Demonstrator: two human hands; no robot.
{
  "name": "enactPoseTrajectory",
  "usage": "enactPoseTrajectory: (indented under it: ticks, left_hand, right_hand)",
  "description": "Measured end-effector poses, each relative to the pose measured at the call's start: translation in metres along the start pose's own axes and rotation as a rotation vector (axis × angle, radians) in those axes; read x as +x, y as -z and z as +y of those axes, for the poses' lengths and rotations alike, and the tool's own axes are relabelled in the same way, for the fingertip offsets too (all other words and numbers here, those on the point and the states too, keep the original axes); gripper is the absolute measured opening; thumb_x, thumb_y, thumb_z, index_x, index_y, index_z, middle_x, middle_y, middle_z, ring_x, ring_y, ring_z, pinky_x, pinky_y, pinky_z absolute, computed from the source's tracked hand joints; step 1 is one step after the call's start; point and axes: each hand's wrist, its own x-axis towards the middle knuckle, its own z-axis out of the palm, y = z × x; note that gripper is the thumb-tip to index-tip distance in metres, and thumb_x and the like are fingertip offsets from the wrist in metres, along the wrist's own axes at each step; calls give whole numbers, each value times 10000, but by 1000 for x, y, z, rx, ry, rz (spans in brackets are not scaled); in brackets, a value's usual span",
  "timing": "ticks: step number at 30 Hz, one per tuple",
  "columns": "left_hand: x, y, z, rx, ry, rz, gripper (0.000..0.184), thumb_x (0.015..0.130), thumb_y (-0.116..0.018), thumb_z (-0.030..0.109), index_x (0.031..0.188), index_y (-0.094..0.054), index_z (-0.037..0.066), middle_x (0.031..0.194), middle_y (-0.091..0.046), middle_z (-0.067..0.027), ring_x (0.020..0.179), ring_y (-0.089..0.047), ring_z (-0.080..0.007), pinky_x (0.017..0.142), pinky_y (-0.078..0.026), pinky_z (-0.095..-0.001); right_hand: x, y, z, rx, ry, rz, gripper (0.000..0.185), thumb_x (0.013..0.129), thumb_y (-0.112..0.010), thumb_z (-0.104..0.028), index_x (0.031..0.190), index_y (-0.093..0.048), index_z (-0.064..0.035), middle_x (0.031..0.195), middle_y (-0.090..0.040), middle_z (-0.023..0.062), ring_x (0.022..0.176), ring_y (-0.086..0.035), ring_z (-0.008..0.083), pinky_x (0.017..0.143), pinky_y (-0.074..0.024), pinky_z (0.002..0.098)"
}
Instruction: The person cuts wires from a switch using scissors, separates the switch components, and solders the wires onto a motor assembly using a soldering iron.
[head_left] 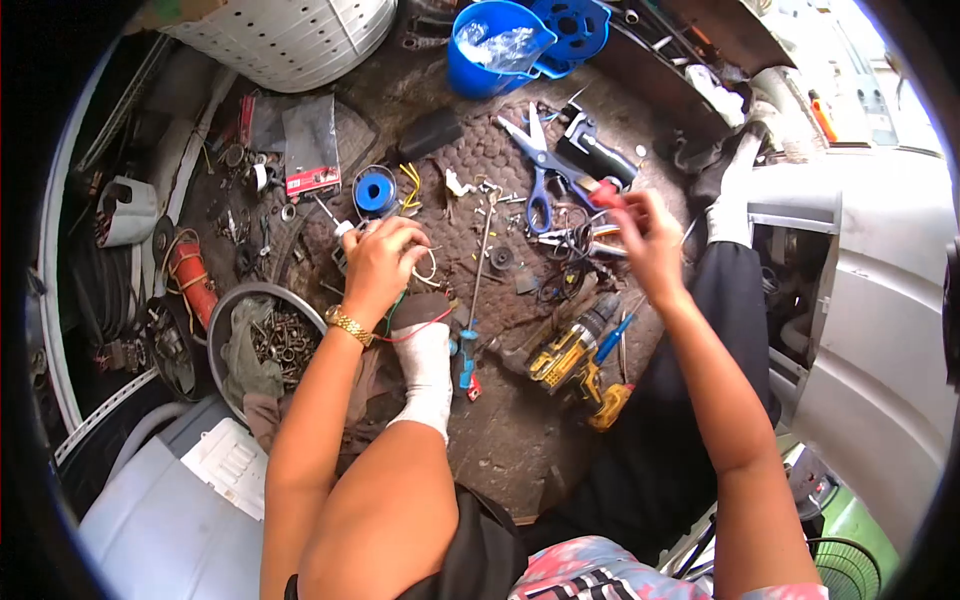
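Observation:
My left hand point(382, 262), with a gold watch at the wrist, is closed beside a pale wire loop point(428, 265); a red wire point(412, 332) runs below it near my foot. What its fingers hold is too small to make out. On the right, my right hand point(650, 240) grips a small red-handled tool point(607, 196), blurred. Blue-handled scissors point(539, 160) lie beyond it, beside a black cylindrical tool point(595, 155). A blue spool point(374, 191) stands just past my left hand. Between the hands lies a long screwdriver point(478, 260) with a blue handle.
A yellow drill point(575, 355) lies near my right leg. At the left is a round tub point(216, 345) of bolts. Farther back stand a blue bucket point(475, 78) and a white perforated drum point(290, 45). A white panel point(880, 280) flanks the right side.

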Motion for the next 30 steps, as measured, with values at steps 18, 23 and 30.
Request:
enactPoseTrajectory:
  ticks: [18, 23, 30]
  left_hand:
    - [23, 38, -30, 181, 2, -52, 540, 707, -777, 156, 1215, -613, 236, 1308, -571, -4, 1226, -512, -247, 973, -314, -442]
    - [6, 21, 7, 181, -282, -110, 259, 683, -814, 225, 925, -732, 265, 1462, -461, 12, 1389, -345, -286, 1074, -208, -535]
    - [-11, -16, 7, 377, -203, -256, 197, 666, -838, 290, 825, -752, 210, 1471, -467, -20, 1438, -303, -303, 1083, -202, -624]
  right_hand:
    - [125, -25, 170, -310, -338, 133, 344, 874, -699, -231, 1187, -605, -123, 1110, -705, 125, 1034, -678, 293, 904, -505, 416]
    - [124, -23, 186, -331, -204, 108, 411, 827, -744, -243, 1195, -599, -132, 1098, -712, 111, 1007, -686, 302, 892, -514, 429]
    - [101, -12, 148, -514, -36, 408, 353, 806, -757, -236, 1136, -647, -176, 1127, -627, 112, 1064, -599, 331, 913, -481, 465]
